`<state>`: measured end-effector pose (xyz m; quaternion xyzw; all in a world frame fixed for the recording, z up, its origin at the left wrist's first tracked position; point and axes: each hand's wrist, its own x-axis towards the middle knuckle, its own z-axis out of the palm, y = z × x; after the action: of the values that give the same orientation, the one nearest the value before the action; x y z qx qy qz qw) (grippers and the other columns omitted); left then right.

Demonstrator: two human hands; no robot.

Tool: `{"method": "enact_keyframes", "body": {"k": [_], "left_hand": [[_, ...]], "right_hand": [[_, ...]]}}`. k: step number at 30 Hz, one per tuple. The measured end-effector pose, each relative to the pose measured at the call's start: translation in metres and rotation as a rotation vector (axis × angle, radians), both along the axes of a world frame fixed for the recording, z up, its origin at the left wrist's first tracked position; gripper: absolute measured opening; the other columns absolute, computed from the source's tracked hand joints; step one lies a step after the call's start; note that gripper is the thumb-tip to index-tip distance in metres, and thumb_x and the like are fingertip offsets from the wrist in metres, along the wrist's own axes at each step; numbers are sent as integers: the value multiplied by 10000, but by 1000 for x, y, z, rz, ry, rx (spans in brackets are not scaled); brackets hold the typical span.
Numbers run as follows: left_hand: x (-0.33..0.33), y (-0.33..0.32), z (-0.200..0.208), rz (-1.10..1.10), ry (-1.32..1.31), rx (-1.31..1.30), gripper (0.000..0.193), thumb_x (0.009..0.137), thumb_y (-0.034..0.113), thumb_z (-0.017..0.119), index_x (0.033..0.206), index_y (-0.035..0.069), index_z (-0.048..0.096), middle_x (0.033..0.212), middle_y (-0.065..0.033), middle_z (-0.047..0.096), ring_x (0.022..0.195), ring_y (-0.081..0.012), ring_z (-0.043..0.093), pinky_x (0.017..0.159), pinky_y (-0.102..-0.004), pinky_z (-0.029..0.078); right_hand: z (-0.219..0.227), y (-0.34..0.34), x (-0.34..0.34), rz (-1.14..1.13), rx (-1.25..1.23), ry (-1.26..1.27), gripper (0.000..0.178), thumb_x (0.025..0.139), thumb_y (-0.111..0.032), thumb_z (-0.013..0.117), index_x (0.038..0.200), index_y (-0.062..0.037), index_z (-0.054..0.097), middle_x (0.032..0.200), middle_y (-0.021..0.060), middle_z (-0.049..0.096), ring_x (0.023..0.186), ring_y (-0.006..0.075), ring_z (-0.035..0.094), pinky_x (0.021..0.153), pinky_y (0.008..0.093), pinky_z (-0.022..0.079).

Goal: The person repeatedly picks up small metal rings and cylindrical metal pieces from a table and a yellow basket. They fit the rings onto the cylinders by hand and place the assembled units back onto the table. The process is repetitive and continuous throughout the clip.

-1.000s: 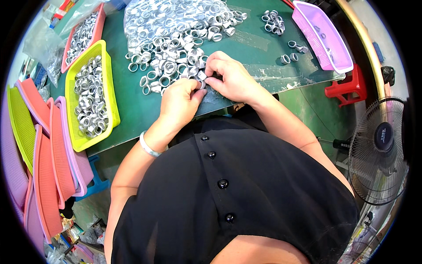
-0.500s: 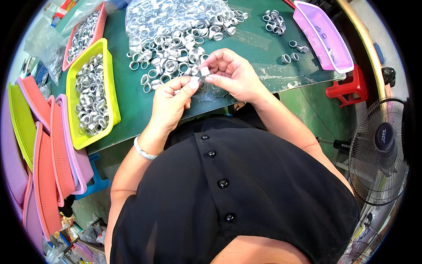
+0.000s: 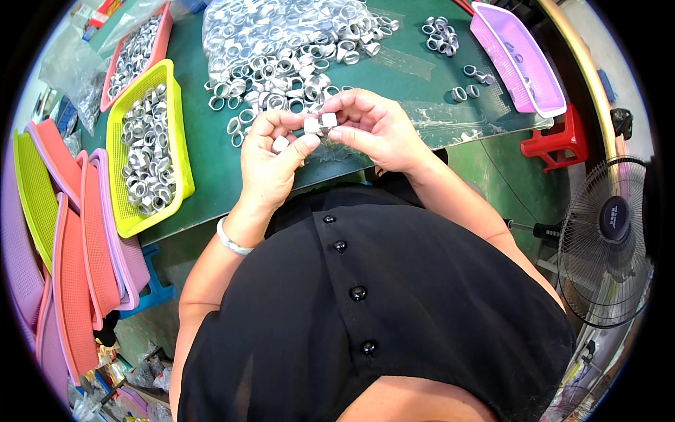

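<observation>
Both my hands are raised near the table's front edge, fingertips almost meeting. In my left hand [image 3: 273, 156], thumb and fingers grip a silver metal ring [image 3: 311, 126] with a bright flat face. A second bright-faced piece [image 3: 280, 145] rests against the fingers of that hand. Between the thumb and fingers of my right hand [image 3: 376, 132] is another silver ring [image 3: 328, 120], its square face catching the light. The two rings are side by side; whether they touch I cannot tell. Just beyond my fingers spreads a heap of similar metal rings [image 3: 271, 88].
A clear plastic bag [image 3: 246, 28] of rings lies behind the heap. On the left, a yellow basket [image 3: 184, 151] and a red basket [image 3: 164, 35] hold rings. Small ring groups [image 3: 441, 36] and a purple basket [image 3: 485, 42] are at right. A fan [image 3: 612, 239] stands beside me.
My left fingers have opened out somewhat, exposing the second piece in that hand. The right hand has dropped slightly, and the two held rings now show side by side.
</observation>
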<state>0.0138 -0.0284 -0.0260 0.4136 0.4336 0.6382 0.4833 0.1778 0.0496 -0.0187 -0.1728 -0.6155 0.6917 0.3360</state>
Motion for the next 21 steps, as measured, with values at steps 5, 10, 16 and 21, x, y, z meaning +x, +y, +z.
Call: {"method": "enact_keyframes", "body": {"k": [5, 10, 16, 21], "left_hand": [[-4, 3, 9, -116, -283, -268, 257, 868, 209, 554, 1041, 19, 564, 786, -34, 579, 518, -44, 441, 427, -149, 313], [-5, 6, 8, -209, -488, -467, 311, 904, 332, 472, 868, 37, 562, 689, -33, 528, 460, -57, 405, 386, -159, 279], [-11, 5, 3, -261, -546, -507, 340, 911, 356, 444, 894, 35, 554, 711, -35, 543, 499, -75, 458, 406, -169, 326], [-2, 1, 18, -223, -440, -599, 338, 920, 355, 412, 949, 41, 535, 766, -43, 567, 611, -114, 546, 488, -201, 415]], "right_hand": [[5, 0, 1, 29, -332, 51, 260, 860, -64, 522, 1101, 17, 467, 906, 92, 586, 748, 139, 593, 645, 238, 491], [0, 2, 0, 63, -566, 103, 254, 902, -164, 460, 1080, 16, 488, 808, 117, 609, 624, 150, 594, 508, 214, 469], [2, 0, -1, 51, -565, 56, 217, 899, -179, 484, 1015, 2, 512, 794, 105, 611, 583, 126, 581, 484, 204, 456], [9, -8, -9, 53, -233, -95, 223, 889, -190, 513, 992, 7, 536, 753, 46, 594, 561, 73, 543, 482, 186, 427]]}}
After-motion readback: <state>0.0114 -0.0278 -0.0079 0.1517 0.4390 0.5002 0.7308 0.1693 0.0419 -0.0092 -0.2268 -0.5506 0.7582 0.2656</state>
